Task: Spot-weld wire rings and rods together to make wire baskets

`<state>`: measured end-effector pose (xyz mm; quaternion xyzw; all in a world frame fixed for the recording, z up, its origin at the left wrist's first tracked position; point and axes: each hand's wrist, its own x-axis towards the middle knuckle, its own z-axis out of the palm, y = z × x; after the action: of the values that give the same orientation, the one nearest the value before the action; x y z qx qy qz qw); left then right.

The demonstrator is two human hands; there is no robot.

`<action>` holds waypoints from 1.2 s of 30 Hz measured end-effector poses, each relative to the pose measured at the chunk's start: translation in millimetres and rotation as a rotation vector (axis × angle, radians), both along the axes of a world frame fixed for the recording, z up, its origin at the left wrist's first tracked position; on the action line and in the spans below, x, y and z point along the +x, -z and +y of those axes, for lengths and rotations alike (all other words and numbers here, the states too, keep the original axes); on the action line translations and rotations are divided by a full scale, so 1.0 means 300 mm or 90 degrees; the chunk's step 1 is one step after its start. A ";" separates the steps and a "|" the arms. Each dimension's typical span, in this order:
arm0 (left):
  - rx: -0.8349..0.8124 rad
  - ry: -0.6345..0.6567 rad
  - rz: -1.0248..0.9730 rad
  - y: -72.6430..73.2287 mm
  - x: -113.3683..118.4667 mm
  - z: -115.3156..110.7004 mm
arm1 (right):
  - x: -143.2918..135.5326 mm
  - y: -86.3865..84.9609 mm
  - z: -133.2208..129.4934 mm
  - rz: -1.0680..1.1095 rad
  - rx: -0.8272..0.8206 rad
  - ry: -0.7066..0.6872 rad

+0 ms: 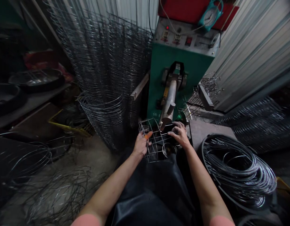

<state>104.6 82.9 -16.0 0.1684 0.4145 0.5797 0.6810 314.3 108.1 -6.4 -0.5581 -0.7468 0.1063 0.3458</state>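
My left hand (142,144) is closed around the left side of a wire grid frame (154,145), its thumb in an orange cover. The frame is a curved lattice of thin metal rods, tilted above my lap. Just above its upper right part is the tip of a spot welder's cylindrical arm (169,102); whether they touch I cannot tell. My right hand (180,134) is at the frame's right, near the arm's tip, with thumb and fingers curved and apart. No object shows plainly in it. A round metal ring (168,150) lies below the hands.
The green machine body (156,75) stands ahead, with a teal clock (209,17) on top. Tall stacks of wire baskets (104,62) rise at the left. Coiled wire (241,169) fills a round container at my right. A yellow crate (86,129) and loose wires (60,194) are on the left floor.
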 end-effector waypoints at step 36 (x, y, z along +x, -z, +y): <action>-0.042 0.087 0.021 -0.006 -0.018 0.119 | 0.026 -0.007 0.066 0.035 -0.099 0.016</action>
<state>99.3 118.7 -14.2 0.1833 0.4323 0.5153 0.7170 322.0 127.8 -4.4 -0.5895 -0.7195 0.1750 0.3229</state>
